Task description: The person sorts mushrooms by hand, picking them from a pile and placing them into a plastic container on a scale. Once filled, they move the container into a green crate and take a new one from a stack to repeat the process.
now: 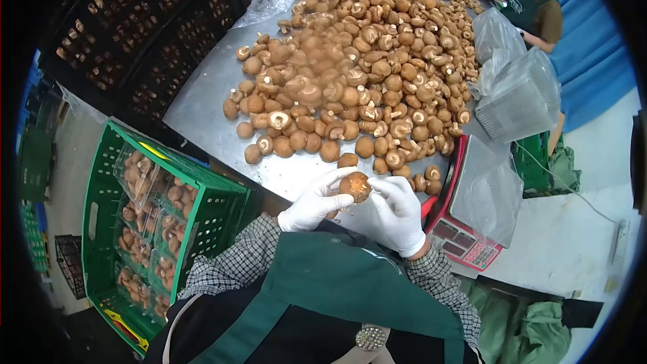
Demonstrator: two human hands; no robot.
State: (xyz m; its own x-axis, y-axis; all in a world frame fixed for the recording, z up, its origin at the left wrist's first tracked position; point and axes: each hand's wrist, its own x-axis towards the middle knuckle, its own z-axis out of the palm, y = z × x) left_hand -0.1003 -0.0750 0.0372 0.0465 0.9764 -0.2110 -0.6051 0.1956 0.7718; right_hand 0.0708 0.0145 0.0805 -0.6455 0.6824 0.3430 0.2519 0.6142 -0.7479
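Note:
A brown shiitake mushroom with pale marks on its cap is held at the near edge of the metal table. My left hand, in a white glove, is closed around its left side. My right hand, also gloved, has its bent fingers and thumb at the mushroom's right edge, gripping it there. Just beyond my hands, a large heap of loose shiitake mushrooms covers much of the metal table. Part of another mushroom shows below my left fingers.
To my left stands a green crate with several clear packs of mushrooms. Black crates rise behind it. At right are a red-framed scale and stacked clear plastic trays. A co-worker is at the far right.

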